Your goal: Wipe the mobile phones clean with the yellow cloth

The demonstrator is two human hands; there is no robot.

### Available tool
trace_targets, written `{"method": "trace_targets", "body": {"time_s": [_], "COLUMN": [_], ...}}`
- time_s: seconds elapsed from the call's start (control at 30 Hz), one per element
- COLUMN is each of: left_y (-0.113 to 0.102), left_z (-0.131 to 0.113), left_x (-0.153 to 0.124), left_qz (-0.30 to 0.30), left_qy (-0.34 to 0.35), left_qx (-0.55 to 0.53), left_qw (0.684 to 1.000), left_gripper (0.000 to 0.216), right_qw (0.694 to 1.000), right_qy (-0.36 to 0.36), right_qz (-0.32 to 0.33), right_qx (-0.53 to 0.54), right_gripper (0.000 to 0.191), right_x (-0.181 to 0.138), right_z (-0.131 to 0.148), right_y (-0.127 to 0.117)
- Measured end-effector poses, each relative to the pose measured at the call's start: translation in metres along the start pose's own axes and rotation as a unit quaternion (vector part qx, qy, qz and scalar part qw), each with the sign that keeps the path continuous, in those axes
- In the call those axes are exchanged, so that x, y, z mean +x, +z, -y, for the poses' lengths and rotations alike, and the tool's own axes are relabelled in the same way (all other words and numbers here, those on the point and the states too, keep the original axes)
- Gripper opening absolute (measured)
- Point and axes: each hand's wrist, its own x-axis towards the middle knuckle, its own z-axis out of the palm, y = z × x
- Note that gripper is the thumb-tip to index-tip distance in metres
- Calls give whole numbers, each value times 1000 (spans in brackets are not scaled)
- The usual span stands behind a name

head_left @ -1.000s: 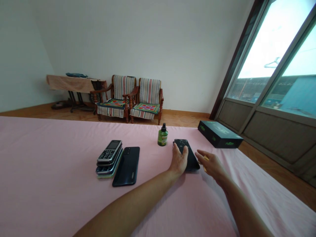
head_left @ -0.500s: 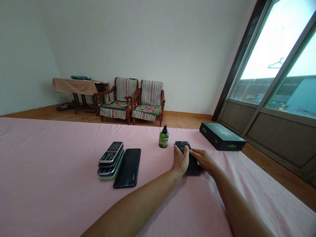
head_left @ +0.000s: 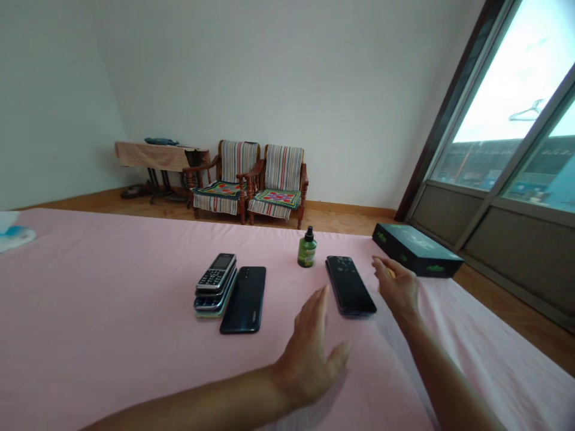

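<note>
A black smartphone [head_left: 349, 285] lies flat on the pink table cover [head_left: 112, 311], with nothing on it. My left hand [head_left: 312, 350] hovers open, fingers stretched out, just left of and nearer than the phone, not touching it. My right hand [head_left: 398, 287] is to the phone's right, fingers curled round a small yellow thing that I cannot make out. A small green bottle [head_left: 307, 248] with a black cap stands just beyond the phone.
A stack of keypad phones [head_left: 215, 284] and another black smartphone [head_left: 245, 299] lie left of centre. A black box [head_left: 415, 248] with green print sits at the far right edge. Two striped chairs [head_left: 251, 182] and a side table [head_left: 155, 155] stand against the far wall.
My left hand has lifted off the black smartphone and pulled back toward me. My right hand has moved away from the phone's right side. The phone now lies uncovered.
</note>
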Motion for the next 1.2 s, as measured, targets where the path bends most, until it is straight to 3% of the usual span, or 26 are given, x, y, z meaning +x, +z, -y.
{"method": "trace_targets", "body": {"time_s": [0.13, 0.23, 0.33, 0.53, 0.8, 0.97, 1.2], "left_y": [-55, -91, -109, -98, -78, -77, -81], "left_z": [17, 32, 38, 26, 23, 24, 23], "left_x": [-47, -60, -64, -53, -32, -29, -23], "left_qz": [-15, -42, -50, -37, -87, -109, -114], "left_qy": [32, 8, -30, -79, -122, -115, -60], "left_qx": [166, 286, 367, 438, 465, 452, 393], "left_qw": [986, 957, 929, 895, 873, 878, 911], "left_gripper": [72, 55, 52, 55, 40, 34, 27], "right_qw": [995, 981, 965, 947, 944, 946, 951], "right_qy": [-26, -56, -83, -123, -142, -143, -120], "right_qz": [91, 179, 243, 294, 299, 290, 283], "right_qx": [29, 42, 49, 41, 2, -19, -34], "right_gripper": [46, 39, 32, 32, 34, 35, 38], "right_x": [-24, -49, -74, -99, -88, -83, -83], "right_z": [30, 49, 61, 66, 44, 40, 40], "right_y": [17, 35, 48, 56, 53, 51, 53]}}
